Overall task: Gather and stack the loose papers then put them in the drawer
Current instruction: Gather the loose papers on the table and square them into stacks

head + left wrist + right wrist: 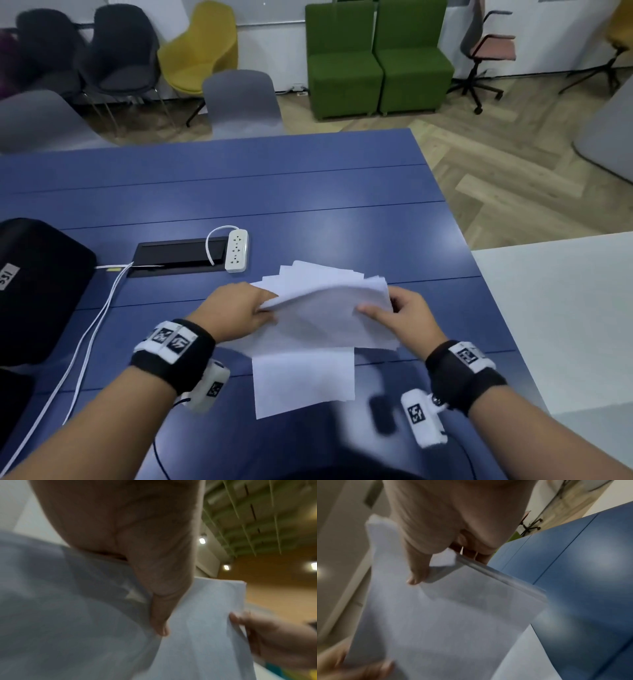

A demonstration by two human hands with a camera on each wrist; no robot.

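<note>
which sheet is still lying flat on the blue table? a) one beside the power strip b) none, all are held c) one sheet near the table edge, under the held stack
c: a single sheet lies flat on the table below the stack that both hands hold.

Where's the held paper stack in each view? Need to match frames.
Head: paper stack at centre, between left hand and right hand.
Left wrist: lower right, under the thumb.
Right wrist: centre to lower left.
Shared landmark: the stack's squared edge.

Power strip [236, 251] behind held papers [329, 308]; one sheet [303, 383] on table [308, 192] nearer
</note>
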